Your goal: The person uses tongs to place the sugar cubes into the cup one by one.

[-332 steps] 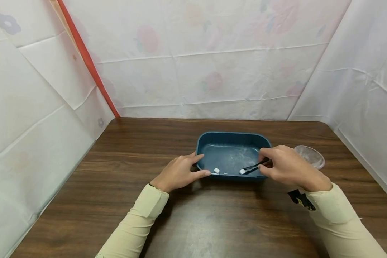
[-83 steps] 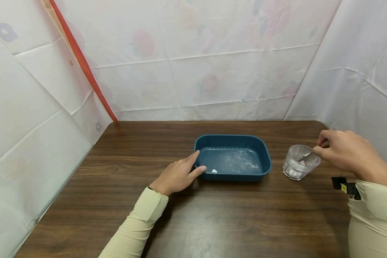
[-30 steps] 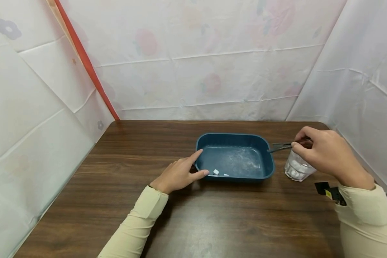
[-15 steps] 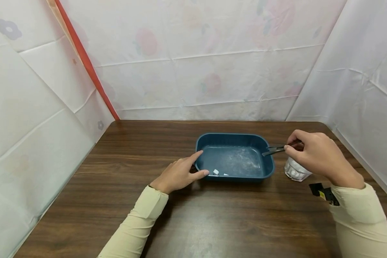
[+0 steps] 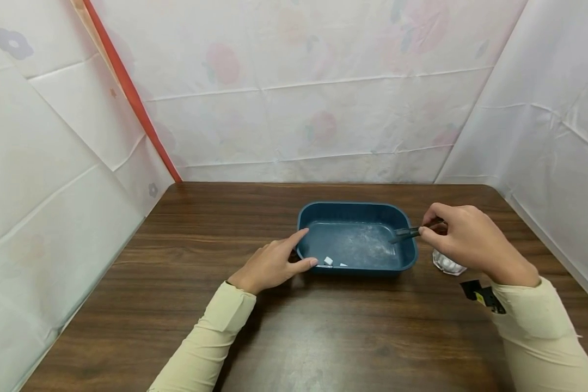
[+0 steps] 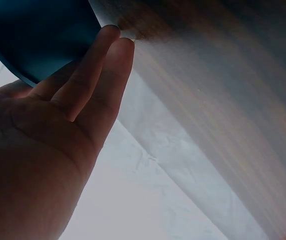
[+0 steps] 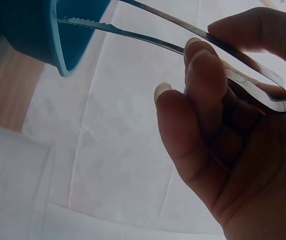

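Observation:
Small metal tongs [image 7: 155,41] with toothed ends are pinched in my right hand [image 5: 470,239], thumb on one arm and fingers on the other. Their arms stand apart, and the tips reach over the right rim into the dark blue rectangular box [image 5: 353,270]; no cube shows between them. My left hand [image 5: 269,265] rests at the box's left front corner, fingers nearly straight and thumb along the rim. Near that thumb, a white cube [image 5: 328,261] and a smaller white piece [image 5: 343,265] show inside. A clear glass [image 5: 448,265] with white contents is largely hidden behind my right hand.
The box and glass stand on a brown wood-grain table [image 5: 274,337]. White patterned sheeting [image 5: 294,109] closes off the back and both sides, with a red strip [image 5: 132,92] at the left rear corner.
From inside the glass, my right hand has carried the tongs left and over the box's right rim. Earlier, the tongs held a white cube in the box. The left hand stays in place.

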The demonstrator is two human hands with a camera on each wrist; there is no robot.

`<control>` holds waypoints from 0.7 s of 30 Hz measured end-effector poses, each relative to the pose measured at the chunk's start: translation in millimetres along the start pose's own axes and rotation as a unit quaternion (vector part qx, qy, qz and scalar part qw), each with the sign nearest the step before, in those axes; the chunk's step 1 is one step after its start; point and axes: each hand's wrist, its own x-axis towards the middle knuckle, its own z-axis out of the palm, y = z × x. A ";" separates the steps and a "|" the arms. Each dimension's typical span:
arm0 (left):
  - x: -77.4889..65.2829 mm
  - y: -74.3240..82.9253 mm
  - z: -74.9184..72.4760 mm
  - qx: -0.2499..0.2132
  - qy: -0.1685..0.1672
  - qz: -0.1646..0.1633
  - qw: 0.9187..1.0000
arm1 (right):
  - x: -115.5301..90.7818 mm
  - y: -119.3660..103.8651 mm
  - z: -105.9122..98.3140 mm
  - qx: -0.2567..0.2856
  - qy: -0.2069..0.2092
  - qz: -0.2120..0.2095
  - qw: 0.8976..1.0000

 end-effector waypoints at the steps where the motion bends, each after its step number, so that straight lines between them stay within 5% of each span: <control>1: 0.0 0.0 0.1 0.001 0.002 0.001 1.000 | 0.3 -0.6 1.0 0.003 -0.003 0.001 1.000; 21: 0.9 -1.7 1.4 0.000 0.008 -0.001 1.000 | 4.4 -12.4 29.1 0.047 -0.041 -0.053 0.997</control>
